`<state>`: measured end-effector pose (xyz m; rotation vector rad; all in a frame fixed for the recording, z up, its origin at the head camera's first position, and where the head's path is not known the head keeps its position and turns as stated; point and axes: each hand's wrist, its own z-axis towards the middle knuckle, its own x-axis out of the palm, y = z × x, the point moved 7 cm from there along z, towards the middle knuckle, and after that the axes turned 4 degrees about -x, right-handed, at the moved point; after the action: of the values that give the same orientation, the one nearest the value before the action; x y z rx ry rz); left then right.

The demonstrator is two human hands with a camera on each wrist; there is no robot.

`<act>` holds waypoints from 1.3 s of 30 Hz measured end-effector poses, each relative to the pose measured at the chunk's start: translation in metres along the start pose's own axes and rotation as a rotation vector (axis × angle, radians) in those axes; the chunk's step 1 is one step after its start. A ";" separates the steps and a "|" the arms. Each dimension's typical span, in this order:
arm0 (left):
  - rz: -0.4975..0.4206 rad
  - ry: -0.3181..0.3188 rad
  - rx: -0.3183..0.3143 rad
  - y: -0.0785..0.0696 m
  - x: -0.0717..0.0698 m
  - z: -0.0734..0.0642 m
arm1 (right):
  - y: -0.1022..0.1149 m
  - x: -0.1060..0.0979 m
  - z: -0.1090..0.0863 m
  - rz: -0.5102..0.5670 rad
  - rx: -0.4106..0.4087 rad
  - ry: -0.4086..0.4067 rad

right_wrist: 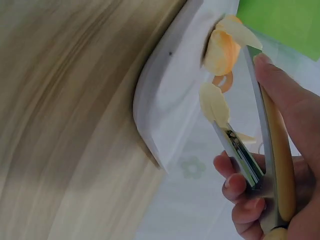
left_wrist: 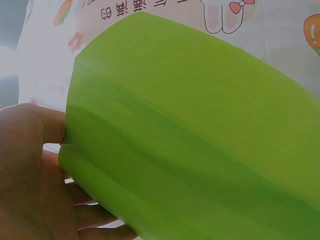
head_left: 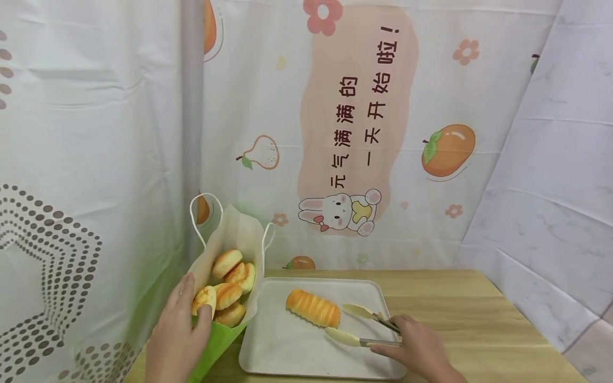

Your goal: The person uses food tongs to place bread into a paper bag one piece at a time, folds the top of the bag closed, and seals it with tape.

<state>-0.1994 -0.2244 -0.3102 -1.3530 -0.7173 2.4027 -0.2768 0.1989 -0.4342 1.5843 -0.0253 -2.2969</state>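
A green paper bag [head_left: 217, 340] with a white inside and white handles leans at the left, several bread rolls [head_left: 229, 295] inside it. My left hand [head_left: 178, 332] grips the bag's near rim, thumb inside; the left wrist view shows the bag's green side [left_wrist: 190, 120] beside that hand [left_wrist: 35, 170]. My right hand [head_left: 421, 346] holds a pair of tongs [head_left: 366, 324] with cream tips, spread apart. Near the tips, a ridged golden bread [head_left: 313, 308] lies on a white tray [head_left: 282, 354]. In the right wrist view, fingers and thumb wrap the tongs' handles [right_wrist: 277, 165].
The tray stands on a wood-grain table [head_left: 445, 298], right beside the bag. Behind hangs a white curtain [head_left: 268, 80] printed with fruit and a rabbit. Another dotted curtain [head_left: 96, 159] hangs at the left, close to the bag.
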 end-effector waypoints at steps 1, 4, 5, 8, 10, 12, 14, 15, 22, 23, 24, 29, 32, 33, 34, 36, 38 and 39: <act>-0.001 -0.002 0.004 0.000 0.000 0.000 | 0.001 0.002 0.001 0.000 -0.002 -0.006; -0.005 -0.006 0.019 -0.002 0.000 -0.001 | 0.003 0.011 0.006 -0.002 -0.012 -0.007; -0.005 -0.008 0.023 -0.002 0.000 -0.001 | 0.004 0.014 0.008 -0.006 -0.010 -0.001; -0.005 0.003 0.032 -0.004 0.001 -0.001 | 0.007 0.022 0.013 -0.007 -0.019 0.004; -0.002 0.015 0.032 -0.006 0.002 -0.001 | 0.009 0.027 0.016 -0.012 -0.029 -0.001; 0.001 0.024 0.033 -0.007 0.003 -0.002 | 0.010 0.031 0.019 -0.005 -0.043 -0.019; 0.003 0.021 0.037 -0.009 0.003 -0.003 | 0.011 0.035 0.021 -0.002 -0.052 -0.042; 0.005 0.018 0.037 -0.009 0.003 -0.003 | 0.011 0.036 0.021 0.000 -0.054 -0.052; -0.007 -0.004 0.048 -0.012 0.001 -0.005 | 0.009 0.042 0.023 0.021 -0.034 -0.063; -0.007 -0.003 0.046 -0.012 0.001 -0.005 | 0.008 0.043 0.023 0.021 -0.031 -0.060; -0.006 -0.002 0.044 -0.012 0.001 -0.005 | 0.008 0.043 0.023 0.024 -0.028 -0.058; 0.005 -0.029 0.039 -0.010 -0.001 -0.005 | 0.009 0.042 0.021 0.020 -0.019 -0.050; 0.009 -0.042 0.042 -0.010 -0.002 -0.006 | 0.009 0.041 0.020 0.026 -0.011 -0.041; 0.008 -0.045 0.042 -0.010 -0.003 -0.006 | 0.009 0.040 0.019 0.032 -0.009 -0.037; 0.009 -0.045 0.041 -0.010 -0.003 -0.006 | 0.009 0.039 0.019 0.036 -0.007 -0.033; 0.014 -0.036 0.033 -0.010 -0.003 -0.005 | 0.010 0.036 0.018 0.041 -0.009 -0.036; 0.018 -0.032 0.031 -0.010 -0.003 -0.004 | 0.010 0.031 0.018 0.052 -0.010 -0.042; 0.019 -0.031 0.029 -0.009 -0.003 -0.004 | 0.011 0.028 0.019 0.054 -0.009 -0.047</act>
<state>-0.1940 -0.2169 -0.3045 -1.3194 -0.6773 2.4446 -0.2996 0.1771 -0.4503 1.5073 -0.0683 -2.2893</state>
